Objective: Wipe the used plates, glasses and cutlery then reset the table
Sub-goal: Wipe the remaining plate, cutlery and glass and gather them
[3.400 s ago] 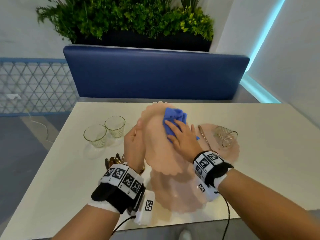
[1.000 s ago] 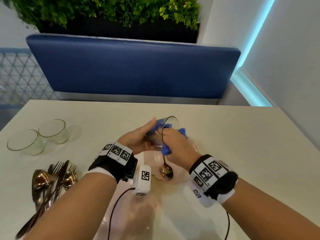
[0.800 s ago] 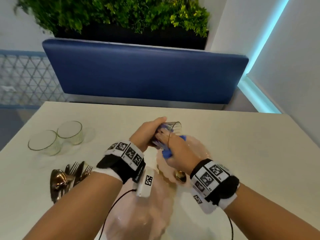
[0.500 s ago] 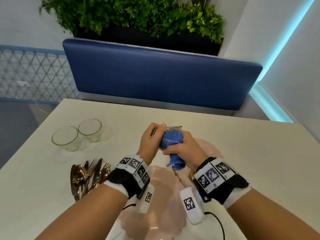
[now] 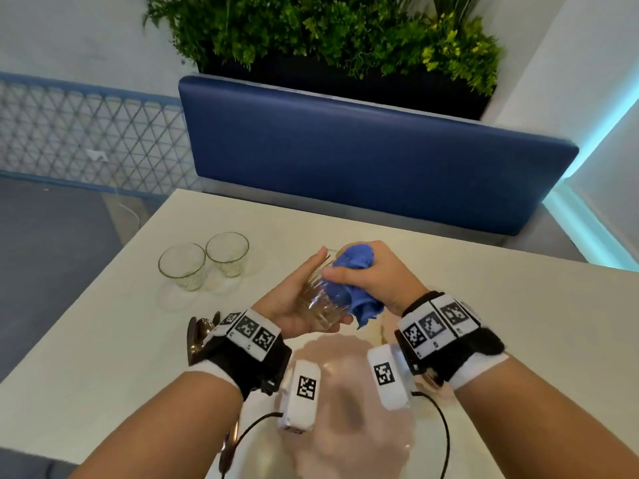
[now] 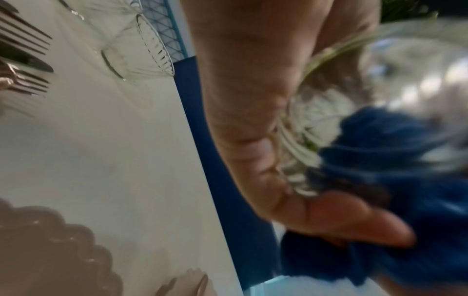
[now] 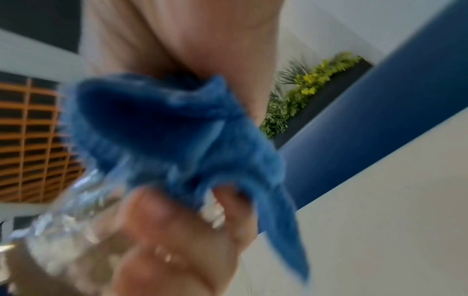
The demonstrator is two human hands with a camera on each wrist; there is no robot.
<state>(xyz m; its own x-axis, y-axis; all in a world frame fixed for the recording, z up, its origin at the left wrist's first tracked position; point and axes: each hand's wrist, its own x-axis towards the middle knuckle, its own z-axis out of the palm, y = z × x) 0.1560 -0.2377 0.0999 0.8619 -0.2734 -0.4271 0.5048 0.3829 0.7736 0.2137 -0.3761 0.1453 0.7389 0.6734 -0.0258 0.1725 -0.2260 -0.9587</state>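
Observation:
My left hand (image 5: 297, 302) cradles a clear ribbed glass (image 5: 326, 305) on its side above the table, fingers curled round it. In the left wrist view the glass (image 6: 316, 124) lies against my palm. My right hand (image 5: 377, 276) grips a bunched blue cloth (image 5: 356, 264) that is pushed into the mouth of the glass; a tail of the cloth (image 7: 286, 230) hangs down. A pink scalloped plate (image 5: 349, 409) lies under my wrists on the white table (image 5: 518, 340).
Two empty glasses (image 5: 183, 266) (image 5: 227, 248) stand at the left of the table. A pile of cutlery (image 5: 198, 335) lies behind my left wrist, with forks (image 6: 22, 50) in the left wrist view. A blue bench back (image 5: 363, 150) and a planter (image 5: 328, 29) stand behind.
Since 3.4 s ago I went from wiping a plate to wiping a glass. Over the last second the cloth went deeper into the glass and my right hand closed over its mouth.

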